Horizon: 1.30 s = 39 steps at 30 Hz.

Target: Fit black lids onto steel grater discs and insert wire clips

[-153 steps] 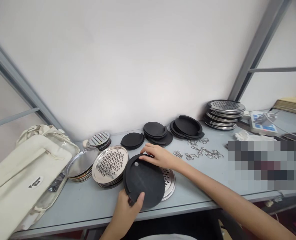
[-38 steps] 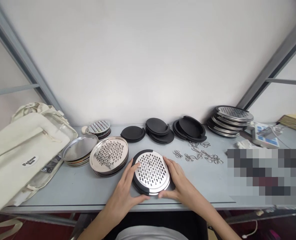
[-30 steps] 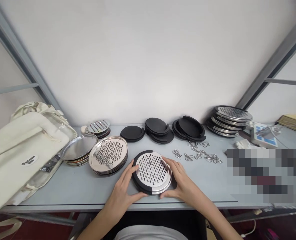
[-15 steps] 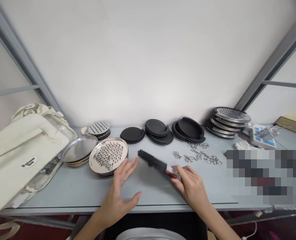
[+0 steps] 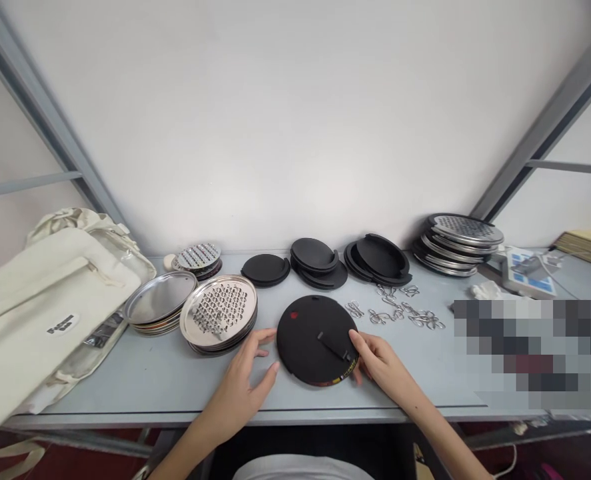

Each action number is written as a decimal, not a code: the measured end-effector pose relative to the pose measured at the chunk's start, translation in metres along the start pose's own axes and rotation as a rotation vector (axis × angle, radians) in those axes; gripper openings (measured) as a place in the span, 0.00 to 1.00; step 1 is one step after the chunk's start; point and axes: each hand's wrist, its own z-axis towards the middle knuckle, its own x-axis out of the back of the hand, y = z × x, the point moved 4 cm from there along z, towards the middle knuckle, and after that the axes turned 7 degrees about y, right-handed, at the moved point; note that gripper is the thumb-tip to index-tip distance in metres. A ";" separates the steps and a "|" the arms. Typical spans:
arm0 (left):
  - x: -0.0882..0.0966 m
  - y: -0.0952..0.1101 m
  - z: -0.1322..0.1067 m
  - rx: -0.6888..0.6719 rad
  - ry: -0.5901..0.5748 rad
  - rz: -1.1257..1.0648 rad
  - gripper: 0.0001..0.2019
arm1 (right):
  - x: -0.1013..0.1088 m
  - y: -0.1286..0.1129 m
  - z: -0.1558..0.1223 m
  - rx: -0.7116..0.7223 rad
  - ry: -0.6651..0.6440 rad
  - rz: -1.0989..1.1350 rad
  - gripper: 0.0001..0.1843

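Note:
My right hand point(image 5: 382, 363) grips the right edge of a black round disc point(image 5: 305, 333), thumb on top and fingers under it. The disc's flat face is turned up toward me, with a red spot at its upper left, a narrow black bar near the middle and a coloured strip along its lower rim. Whether it touches the table cannot be told. My left hand point(image 5: 245, 383) is open beside the disc's left edge, fingers apart, holding nothing. Close by on the left lies a stack of round metal grater plates point(image 5: 220, 310).
Plain metal discs point(image 5: 160, 298), small grater plates point(image 5: 198, 255), black round holders point(image 5: 265, 269) and a taller stack of assembled graters point(image 5: 465, 230) line the table's back. Bent wire clips point(image 5: 420, 317) lie right of the disc. A cream bag point(image 5: 50, 293) covers the left end.
The black disc, seen nearly edge-on before, has been turned so its flat face shows. My right hand keeps hold of its right side; my left hand stays open near it.

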 end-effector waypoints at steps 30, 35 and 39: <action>-0.002 0.004 0.003 -0.012 -0.109 0.164 0.04 | 0.002 -0.010 -0.002 0.165 0.155 -0.029 0.19; -0.001 0.005 0.003 -0.020 -0.106 0.159 0.06 | 0.029 -0.004 0.001 0.163 0.387 -0.011 0.17; -0.001 0.002 0.002 -0.038 -0.092 0.145 0.05 | 0.069 0.011 0.006 0.133 0.618 -0.169 0.17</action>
